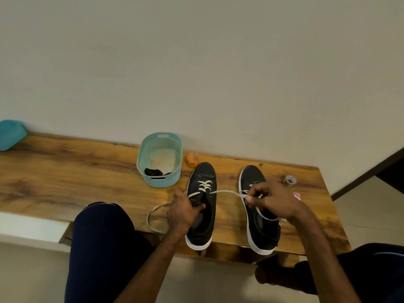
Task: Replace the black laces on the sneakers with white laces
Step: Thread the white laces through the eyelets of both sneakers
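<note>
Two black sneakers with white soles stand side by side on the wooden table, toes pointing away from me. The left sneaker (202, 186) has a white lace (225, 192) crossed through its front eyelets. My left hand (182, 209) grips that sneaker at its opening, thumb inside. My right hand (270, 199) hovers over the right sneaker (253, 176) and pinches one end of the white lace, pulled taut to the right. The lace's other end loops on the table (150, 217) left of my left hand. Black laces (154, 172) lie bundled in a teal basket.
The teal basket (160, 182) stands behind the left sneaker, near the wall. A small orange jar (192, 159) sits beside it. A tape roll (289, 180) and a pink scrap (296, 195) lie at the right. A teal object (11, 134) rests far left. My knees flank the table's front edge.
</note>
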{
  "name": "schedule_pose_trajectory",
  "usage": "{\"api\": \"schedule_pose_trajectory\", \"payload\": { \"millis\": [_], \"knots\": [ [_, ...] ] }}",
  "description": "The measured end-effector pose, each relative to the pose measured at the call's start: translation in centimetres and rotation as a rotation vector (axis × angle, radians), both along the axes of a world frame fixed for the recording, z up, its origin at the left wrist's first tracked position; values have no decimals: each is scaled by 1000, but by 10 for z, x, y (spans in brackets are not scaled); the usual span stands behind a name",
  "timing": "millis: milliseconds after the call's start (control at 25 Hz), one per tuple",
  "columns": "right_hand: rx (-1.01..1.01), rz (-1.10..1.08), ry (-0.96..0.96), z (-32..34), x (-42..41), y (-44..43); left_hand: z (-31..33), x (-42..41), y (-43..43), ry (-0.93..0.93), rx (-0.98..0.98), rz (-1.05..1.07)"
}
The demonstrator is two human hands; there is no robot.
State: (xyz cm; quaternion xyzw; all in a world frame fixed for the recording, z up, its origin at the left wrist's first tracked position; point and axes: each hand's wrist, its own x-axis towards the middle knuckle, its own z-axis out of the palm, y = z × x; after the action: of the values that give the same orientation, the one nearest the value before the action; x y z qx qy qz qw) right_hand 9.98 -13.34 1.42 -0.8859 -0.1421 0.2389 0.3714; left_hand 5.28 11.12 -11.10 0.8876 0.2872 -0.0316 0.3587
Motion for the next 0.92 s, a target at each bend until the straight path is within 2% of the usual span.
{"api": "schedule_pose_trajectory", "payload": {
  "millis": [80, 160, 280, 360, 480, 640, 680, 760, 840, 920],
  "knots": [
    [-113, 3, -8, -23, 0, 8, 1, 1, 8, 60, 96, -92],
    [-121, -97, -79, -49, -3, 20, 7, 1, 16, 123, 137, -197],
    [-81, -229, -144, -82, -7, 38, 24, 0, 29, 85, -6, -210],
    [-31, -253, -127, -94, -12, 46, 41, 1, 39, 4, -202, -172],
    [24, -228, -128, -99, -18, 54, 73, -4, 49, -91, -691, -35],
    [-31, -265, -227, -98, -24, 61, 100, -9, 51, -252, -1038, -62],
    [2, -312, -306, -91, -29, 63, 104, -9, 49, -281, -1137, -78],
    [228, -360, -396, -71, -44, 76, 110, -11, 43, -318, -1312, -102],
    [466, -266, -228, -48, -64, 99, 113, -12, 34, -355, -1426, -105],
    [589, -152, -10, -39, -80, 120, 112, -12, 31, -407, -1469, -66]
  ]
}}
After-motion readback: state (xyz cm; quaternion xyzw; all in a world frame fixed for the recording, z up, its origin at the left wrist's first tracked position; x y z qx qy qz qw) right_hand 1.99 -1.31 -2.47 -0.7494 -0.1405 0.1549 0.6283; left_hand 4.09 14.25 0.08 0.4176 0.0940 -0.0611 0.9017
